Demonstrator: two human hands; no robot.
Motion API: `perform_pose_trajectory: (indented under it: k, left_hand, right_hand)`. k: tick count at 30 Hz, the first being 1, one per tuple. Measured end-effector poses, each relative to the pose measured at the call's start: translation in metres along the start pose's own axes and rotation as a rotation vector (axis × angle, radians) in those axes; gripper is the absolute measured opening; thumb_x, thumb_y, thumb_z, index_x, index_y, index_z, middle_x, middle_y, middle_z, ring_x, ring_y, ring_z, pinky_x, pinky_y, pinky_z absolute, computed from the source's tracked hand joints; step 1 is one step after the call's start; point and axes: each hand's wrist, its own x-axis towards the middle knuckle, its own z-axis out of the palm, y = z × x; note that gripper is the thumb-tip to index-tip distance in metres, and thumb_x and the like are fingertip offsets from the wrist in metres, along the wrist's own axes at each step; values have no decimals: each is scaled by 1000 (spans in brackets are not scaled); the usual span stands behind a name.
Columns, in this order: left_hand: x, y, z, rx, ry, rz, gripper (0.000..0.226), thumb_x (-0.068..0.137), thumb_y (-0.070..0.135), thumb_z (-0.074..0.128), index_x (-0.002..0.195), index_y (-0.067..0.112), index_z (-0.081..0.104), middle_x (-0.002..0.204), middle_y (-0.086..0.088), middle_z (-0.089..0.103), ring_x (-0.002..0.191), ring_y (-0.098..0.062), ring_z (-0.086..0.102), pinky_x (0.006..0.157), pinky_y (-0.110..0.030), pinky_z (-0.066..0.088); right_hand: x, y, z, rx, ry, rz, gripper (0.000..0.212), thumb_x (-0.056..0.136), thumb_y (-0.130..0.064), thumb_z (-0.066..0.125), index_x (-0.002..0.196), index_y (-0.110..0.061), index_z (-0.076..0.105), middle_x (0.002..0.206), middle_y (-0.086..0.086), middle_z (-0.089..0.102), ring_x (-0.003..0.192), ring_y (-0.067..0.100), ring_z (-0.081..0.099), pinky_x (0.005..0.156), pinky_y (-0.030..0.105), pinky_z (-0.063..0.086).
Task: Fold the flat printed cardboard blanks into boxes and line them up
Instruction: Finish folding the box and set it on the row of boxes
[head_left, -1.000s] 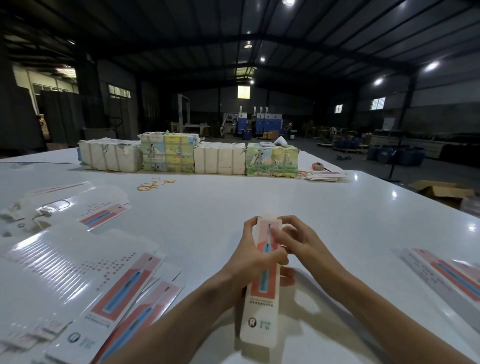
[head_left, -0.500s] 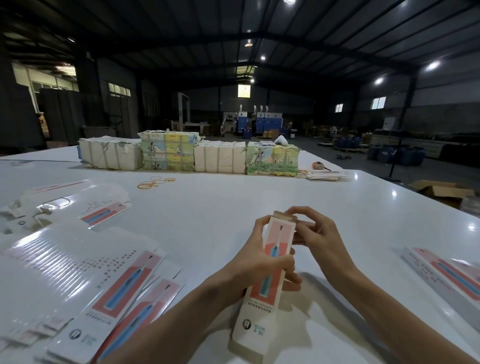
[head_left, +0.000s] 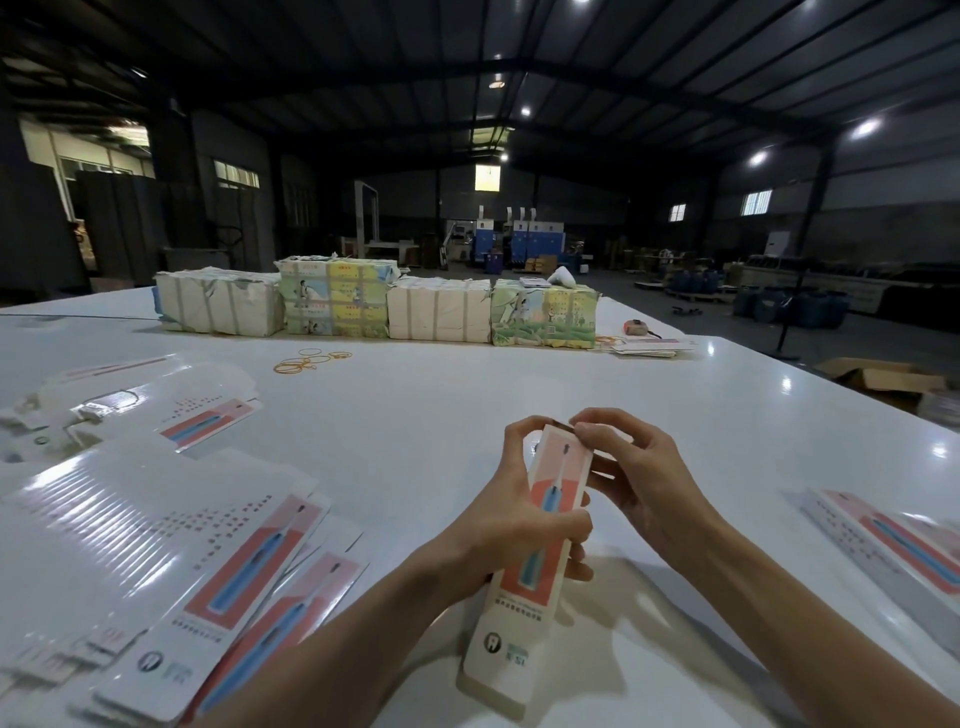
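A long narrow printed box (head_left: 524, 597), white with a pink panel and a blue toothbrush picture, is held tilted above the white table (head_left: 467, 395). My left hand (head_left: 511, 525) grips its middle, fingers wrapped round it. My right hand (head_left: 636, 473) pinches the flap at the box's far end. A loose spread of flat printed blanks (head_left: 156, 545) lies at the left, with more blanks (head_left: 156, 410) beyond it. Folded boxes (head_left: 893, 545) lie side by side at the right edge.
Wrapped bundles (head_left: 374, 304) stand in a row across the far side of the table. Rubber bands (head_left: 311, 359) lie in front of them. A thin pile of cards (head_left: 649, 347) and a small tape roll sit at the far right. A cardboard carton (head_left: 878, 376) is on the floor beyond.
The box has tilted, its far end moving right and up. My right hand has shifted from beside the box to its top end, fingertips now on the flap.
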Motion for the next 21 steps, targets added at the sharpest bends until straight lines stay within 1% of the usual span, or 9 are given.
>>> perform_pose_trajectory:
  k: [3, 7, 8, 11, 14, 17, 18, 20, 21]
  left_hand:
    - [0, -1, -1, 8, 4, 41, 107, 76, 21, 88, 138, 70, 15, 118, -6, 58, 86, -25, 79, 67, -36, 65]
    - [-1, -3, 0, 27, -3, 71, 111, 76, 22, 89, 140, 73, 14, 122, 0, 54, 98, -11, 75, 67, -34, 65]
    - [-1, -3, 0, 30, -8, 72, 110, 76, 22, 89, 140, 73, 15, 123, 1, 54, 98, -10, 74, 67, -33, 64]
    - [-1, -2, 0, 44, -17, 57, 105, 76, 22, 88, 137, 73, 19, 120, 0, 55, 93, -14, 76, 66, -33, 64]
    - [-1, -2, -2, 42, 5, 22, 101, 75, 20, 87, 135, 69, 21, 118, -5, 57, 85, -24, 78, 66, -35, 65]
    - [0, -1, -3, 37, 32, -1, 99, 76, 20, 87, 134, 66, 21, 116, -5, 59, 83, -26, 79, 67, -35, 65]
    - [0, -1, -4, 27, 46, -10, 98, 77, 18, 86, 134, 65, 22, 115, -5, 60, 83, -26, 79, 68, -36, 65]
    - [1, 0, -6, -2, 76, -20, 96, 79, 14, 85, 133, 62, 23, 114, -7, 61, 81, -25, 79, 68, -35, 65]
    - [1, 1, -6, -11, 89, -17, 95, 79, 12, 85, 134, 61, 24, 113, -9, 61, 79, -26, 78, 67, -35, 65]
  right_hand:
    - [0, -3, -1, 63, 17, 54, 10, 99, -9, 67, 100, -2, 75, 94, 11, 74, 95, 35, 77, 73, 41, 63]
    - [0, -3, -2, 72, -1, 79, 11, 100, -6, 64, 98, -1, 73, 93, 11, 73, 90, 31, 76, 71, 39, 62]
    - [0, -3, -3, 67, -4, 79, 12, 100, -5, 64, 96, -1, 74, 93, 12, 73, 89, 31, 76, 71, 38, 62]
    - [1, -3, -4, 48, -35, 70, 15, 101, -3, 61, 93, -1, 75, 95, 13, 73, 90, 30, 76, 71, 37, 62]
    - [3, -1, -3, 18, -54, 64, 19, 101, -3, 61, 94, -4, 79, 99, 15, 76, 97, 33, 77, 73, 38, 62]
    - [3, 1, -2, -16, -60, 49, 22, 102, -6, 62, 95, -10, 83, 102, 13, 78, 103, 31, 76, 75, 38, 63]
    - [2, 1, -2, -18, -88, 44, 21, 101, -8, 63, 98, -11, 83, 105, 12, 78, 105, 30, 75, 77, 37, 63]
    - [-1, 3, 1, -17, -153, 30, 16, 98, -10, 69, 110, -11, 80, 112, 10, 78, 107, 29, 75, 82, 37, 64]
    - [-3, 4, 3, -36, -160, 14, 20, 97, -11, 71, 116, -11, 77, 113, 9, 78, 108, 29, 75, 84, 38, 64]
